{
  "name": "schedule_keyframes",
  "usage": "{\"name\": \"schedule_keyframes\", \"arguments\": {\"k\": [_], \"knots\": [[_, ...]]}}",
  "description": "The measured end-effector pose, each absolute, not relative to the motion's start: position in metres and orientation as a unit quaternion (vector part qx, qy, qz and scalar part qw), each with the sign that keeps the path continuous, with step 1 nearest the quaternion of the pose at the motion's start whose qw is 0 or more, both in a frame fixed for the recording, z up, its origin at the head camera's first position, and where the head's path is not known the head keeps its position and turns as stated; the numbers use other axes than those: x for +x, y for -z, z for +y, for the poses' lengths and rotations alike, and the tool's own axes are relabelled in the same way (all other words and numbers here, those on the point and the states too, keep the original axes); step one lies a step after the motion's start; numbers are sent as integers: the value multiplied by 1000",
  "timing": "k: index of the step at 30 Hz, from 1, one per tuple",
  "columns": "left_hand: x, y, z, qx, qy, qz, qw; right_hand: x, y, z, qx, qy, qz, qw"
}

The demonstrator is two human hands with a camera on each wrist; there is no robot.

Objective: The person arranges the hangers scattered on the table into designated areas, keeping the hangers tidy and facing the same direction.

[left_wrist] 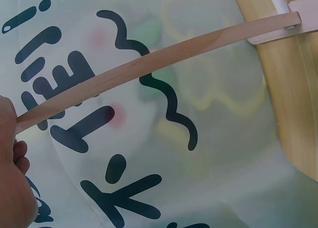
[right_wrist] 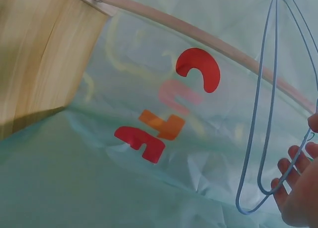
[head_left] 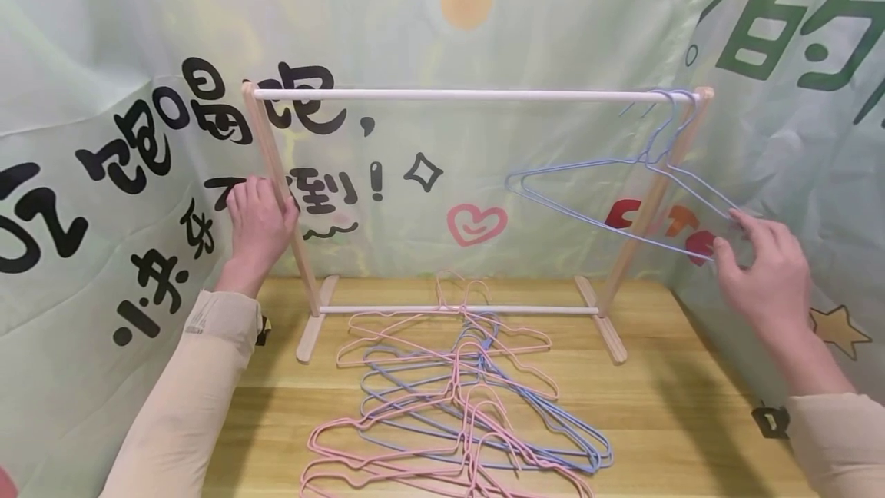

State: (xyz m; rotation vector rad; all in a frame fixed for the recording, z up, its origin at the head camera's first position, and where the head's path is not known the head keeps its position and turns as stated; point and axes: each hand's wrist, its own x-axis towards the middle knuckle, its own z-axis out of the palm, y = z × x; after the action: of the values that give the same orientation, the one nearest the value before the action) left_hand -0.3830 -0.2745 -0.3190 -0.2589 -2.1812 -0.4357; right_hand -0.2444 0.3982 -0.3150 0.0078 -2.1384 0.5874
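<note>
Clasping the left post point(head_left: 266, 141) with my left hand point(head_left: 257, 215), I curl my right hand point(head_left: 770, 275) loosely round the outer ends of two blue hangers point(head_left: 581, 167) hung rightward on the white rail point(head_left: 449, 94), judging them light, springy and best lifted by the neck point(head_left: 649, 161).

1 rack point(head_left: 442, 95) mid-frame, 2 hands point(head_left: 259, 217) point(head_left: 767, 275), 2 hung blue hangers point(head_left: 650, 161) upper right; lower-centre hanger pile point(head_left: 454, 386) overlaps, uncountable.
</note>
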Motion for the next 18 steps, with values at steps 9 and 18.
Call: {"name": "schedule_keyframes", "arguments": {"k": [9,18], "knots": [[-384,320,-274,-98,176,-879,432,-239,327,387,52,-253,-818,514],[-383,320,-274,-98,183,-877,432,-228,365,352,121,-276,-806,509]]}}
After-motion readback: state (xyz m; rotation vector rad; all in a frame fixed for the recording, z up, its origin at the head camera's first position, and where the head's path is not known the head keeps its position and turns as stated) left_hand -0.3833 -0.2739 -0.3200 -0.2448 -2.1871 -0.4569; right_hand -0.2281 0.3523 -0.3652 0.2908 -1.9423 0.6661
